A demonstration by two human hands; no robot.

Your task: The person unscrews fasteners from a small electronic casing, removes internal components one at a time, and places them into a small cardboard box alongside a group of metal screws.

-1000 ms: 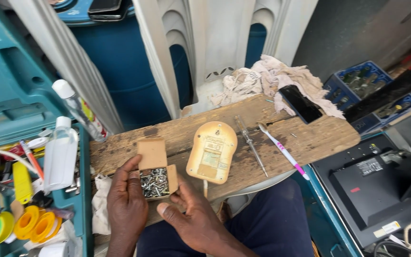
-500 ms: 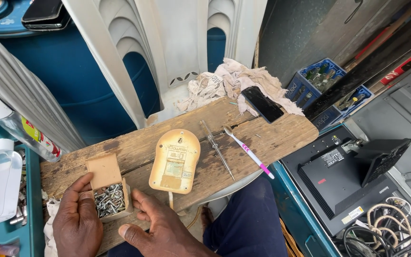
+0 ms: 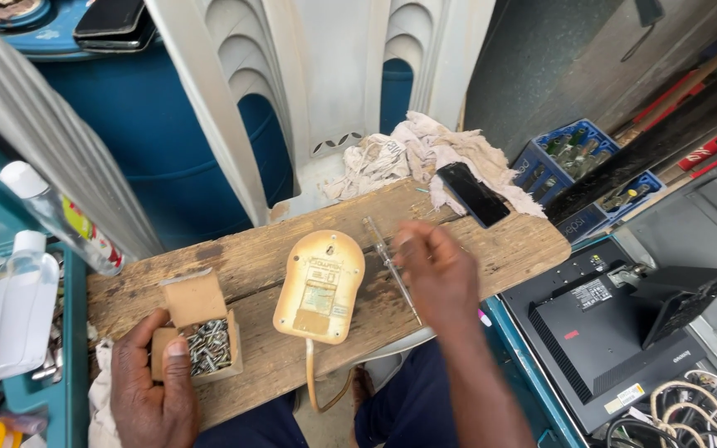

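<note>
A small cardboard box of screws [image 3: 201, 342] sits at the near left edge of the wooden plank [image 3: 508, 249], gripped by the left hand [image 3: 153, 383]. The right hand [image 3: 435, 272], fingers loosely curled, hovers over a screwdriver [image 3: 379, 246]; whether it touches is unclear. Between them lies a yellowed plastic device [image 3: 319, 286] with a pale rectangular label. A black phone [image 3: 472, 193] rests on rags [image 3: 408, 153] beyond.

Right hand [image 3: 433, 278] motion-blurred, its fingers covering part of the screwdriver [image 3: 387, 257], pink pen [image 3: 484, 318] nearly all hidden under the wrist, left hand [image 3: 149, 390] cut off by the bottom edge, yellowed device [image 3: 319, 286] cord running out of sight below the plank [image 3: 292, 274]
</note>
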